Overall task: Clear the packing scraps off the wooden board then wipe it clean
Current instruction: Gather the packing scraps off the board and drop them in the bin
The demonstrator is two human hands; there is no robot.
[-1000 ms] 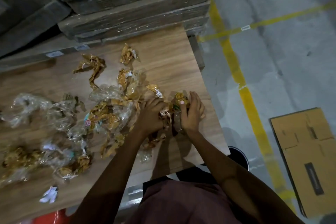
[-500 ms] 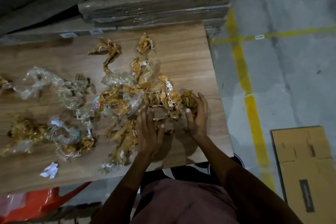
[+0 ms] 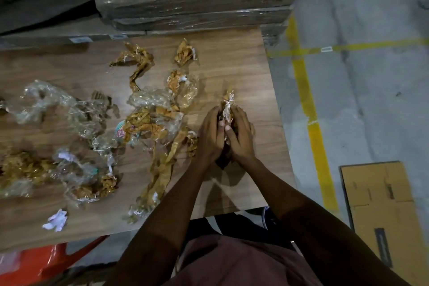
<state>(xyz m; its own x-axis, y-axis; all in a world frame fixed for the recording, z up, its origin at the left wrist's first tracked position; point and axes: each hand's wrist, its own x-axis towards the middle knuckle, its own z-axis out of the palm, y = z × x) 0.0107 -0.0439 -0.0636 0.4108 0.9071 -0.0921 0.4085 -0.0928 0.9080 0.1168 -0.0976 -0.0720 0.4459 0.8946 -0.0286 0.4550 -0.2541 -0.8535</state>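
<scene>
A wooden board (image 3: 234, 60) lies before me, strewn with packing scraps. My left hand (image 3: 210, 133) and my right hand (image 3: 241, 133) press together around a wad of brown tape scraps (image 3: 227, 105) near the board's right edge; its top sticks out above my fingers. Left of my hands lies a heap of brown tape and clear film (image 3: 153, 121). More clear film (image 3: 44, 100) and a tangle of tape (image 3: 25, 167) cover the left part. Two crumpled brown pieces (image 3: 184, 52) (image 3: 137, 60) sit toward the far edge. A small white paper bit (image 3: 55, 219) rests near the front edge.
Wrapped stacks of flat packs (image 3: 197, 9) rise behind the board. A flattened cardboard box (image 3: 383, 206) lies on the concrete floor at the right, beside yellow floor lines (image 3: 304, 90). A red plastic object (image 3: 41, 262) shows under the board's front left edge.
My hands were apart and flat on the scraps; now they have drawn together and lifted a wad of tape between them, slightly to the right of the heap.
</scene>
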